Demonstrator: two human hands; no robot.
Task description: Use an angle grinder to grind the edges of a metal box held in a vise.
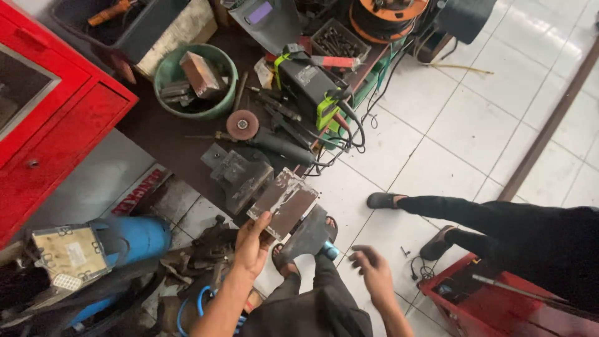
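The left hand (pixel 251 240) grips a flat rectangular metal plate (pixel 284 201) by its near corner, thumb on the upper face and fingers curled beneath; the plate is held tilted above the tiled floor (pixel 462 125), its surface dull grey with rust-brown patches. The right hand (pixel 373 267) holds nothing: it hangs loose over the floor, fingers slightly bent and apart, well clear of the plate. Just below the plate, between the two hands, the person's sandalled foot (pixel 284 259) rests on the tiles. Beyond the plate lies a dark low work surface carrying an angle grinder (pixel 268 140) with a reddish disc, a black and green welding machine (pixel 309 84) with cables, and a green bucket (pixel 196 78) holding metal offcuts. A red cabinet (pixel 50 118) stands at the left edge. A blue cylinder (pixel 134 237) lies near the left forearm. At the right, another person's legs in dark trousers (pixel 499 221) stretch across the tiles, beside a red toolbox (pixel 493 306).
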